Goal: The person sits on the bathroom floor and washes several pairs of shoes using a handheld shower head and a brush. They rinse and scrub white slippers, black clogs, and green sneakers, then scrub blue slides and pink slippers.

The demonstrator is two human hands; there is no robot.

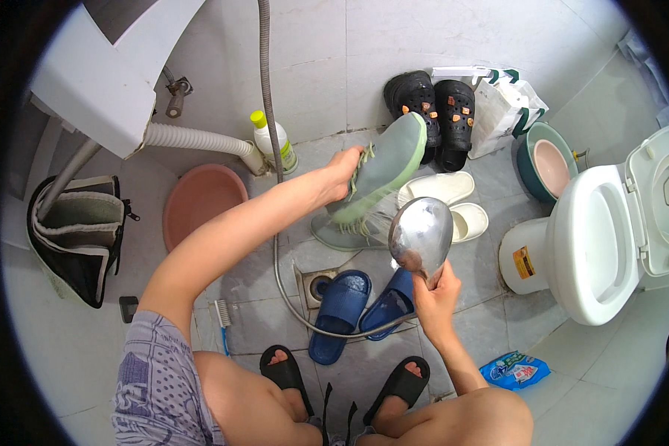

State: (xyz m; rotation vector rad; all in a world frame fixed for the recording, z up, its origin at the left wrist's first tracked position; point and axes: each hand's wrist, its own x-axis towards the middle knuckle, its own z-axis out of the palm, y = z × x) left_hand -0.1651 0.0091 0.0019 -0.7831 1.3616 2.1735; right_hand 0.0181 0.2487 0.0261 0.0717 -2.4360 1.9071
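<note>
My left hand [345, 171] holds a grey-green lace-up shoe [389, 156] tilted above the floor, its pale green sole edge facing right. In my right hand [437, 295] is a chrome shower head [422, 231], and water sprays from it towards the shoe. The metal shower hose [277, 245] loops down across the blue slippers to the handle. Below the held shoe, a second grey-green shoe [334, 234] lies on the tiled floor, partly hidden. Two blue slippers [340, 306] stand near a floor drain [319, 285]. A white-bristled scrub brush with a blue handle [223, 323] lies at left.
A pink basin [200, 203] and a white bottle with a yellow cap [276, 145] stand at left. Black clogs [454, 120], white slippers [468, 223] and a paper bag [504, 111] are behind. A toilet [596, 245] stands right, with a blue packet [515, 371] below.
</note>
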